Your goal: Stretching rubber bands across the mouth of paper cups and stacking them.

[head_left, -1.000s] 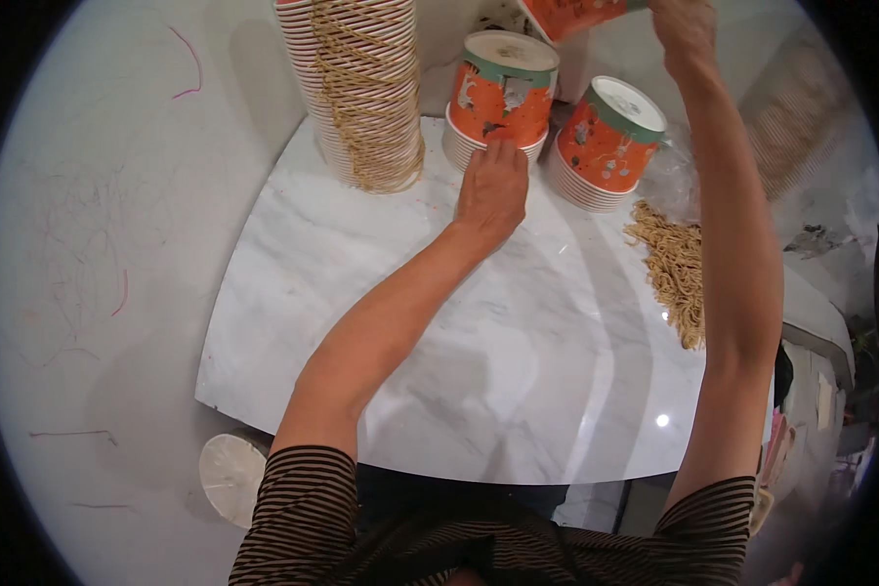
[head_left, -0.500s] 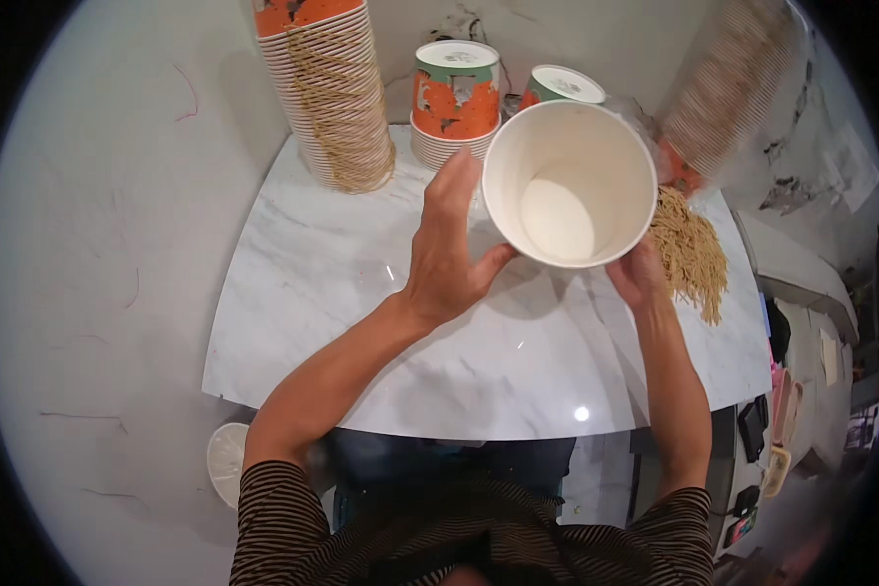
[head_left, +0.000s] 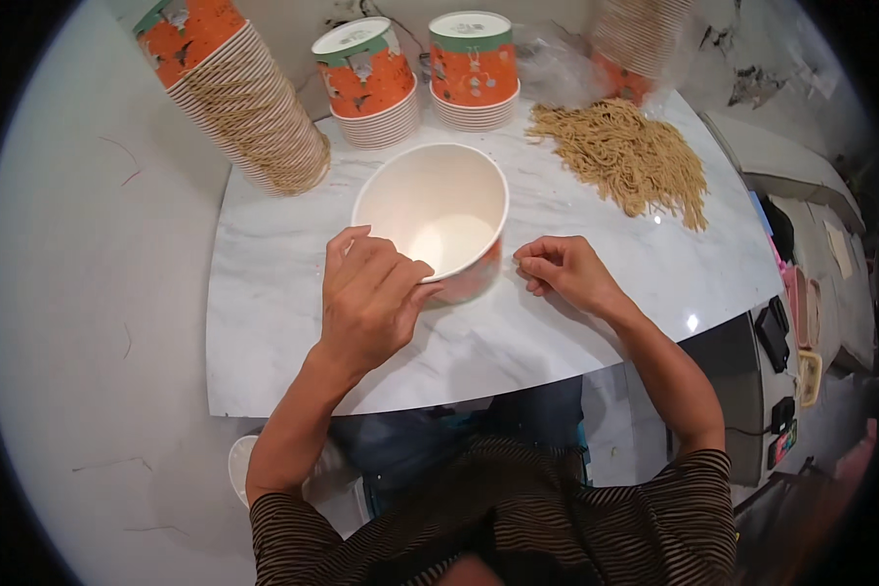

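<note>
A large white paper tub (head_left: pixel 430 190), printed orange on its outside, stands on the table with its mouth tilted toward me. My left hand (head_left: pixel 366 293) grips its near-left rim, thumb outside and fingers over the edge. Just right of the tub, my right hand (head_left: pixel 562 273) is closed with thumb and fingertips together; whatever they pinch, if anything, is too small to make out. Behind the tub are two short upside-down stacks of tubs, a left stack (head_left: pixel 369 83) and a right stack (head_left: pixel 474 73), orange and green with white bases.
A tall leaning stack of nested tubs (head_left: pixel 249 112) with tan strands over it stands far left. A pile of tan, stringy strands (head_left: pixel 630 161) lies at the back right, beside another tub stack (head_left: pixel 635 44) in clear plastic. The marble-patterned table (head_left: pixel 273 337) has a curved front edge.
The tub has come down and left, nearer to me. My left hand now grips its rim; my right hand has let go and closed beside it. The view has shifted right.
</note>
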Available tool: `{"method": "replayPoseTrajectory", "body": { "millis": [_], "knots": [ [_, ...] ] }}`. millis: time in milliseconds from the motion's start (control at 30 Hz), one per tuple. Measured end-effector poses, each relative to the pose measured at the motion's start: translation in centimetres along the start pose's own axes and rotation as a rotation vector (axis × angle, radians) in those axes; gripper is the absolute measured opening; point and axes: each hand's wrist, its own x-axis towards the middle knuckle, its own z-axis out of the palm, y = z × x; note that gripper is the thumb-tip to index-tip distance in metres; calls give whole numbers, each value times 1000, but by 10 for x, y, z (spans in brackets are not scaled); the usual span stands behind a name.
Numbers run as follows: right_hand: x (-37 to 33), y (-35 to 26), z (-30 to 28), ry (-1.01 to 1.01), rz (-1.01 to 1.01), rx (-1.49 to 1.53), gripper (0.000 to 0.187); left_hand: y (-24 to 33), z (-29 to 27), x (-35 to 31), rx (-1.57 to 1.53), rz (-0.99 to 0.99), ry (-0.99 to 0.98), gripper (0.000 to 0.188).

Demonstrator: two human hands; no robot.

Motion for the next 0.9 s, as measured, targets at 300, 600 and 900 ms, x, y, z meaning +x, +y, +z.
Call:
{"method": "replayPoseTrajectory", "body": {
  "millis": [300,600,900],
  "knots": [
    [11,2,-87,483,-281,-636,14,20,18,3,-16,3,119,27],
    [46,-11,-155,715,-406,-789,16,77,62,-3,-425,70,-39,31],
    [81,-20,-183,611,-505,-861,20,90,109,26,-556,9,-211,35]
  ]
}}
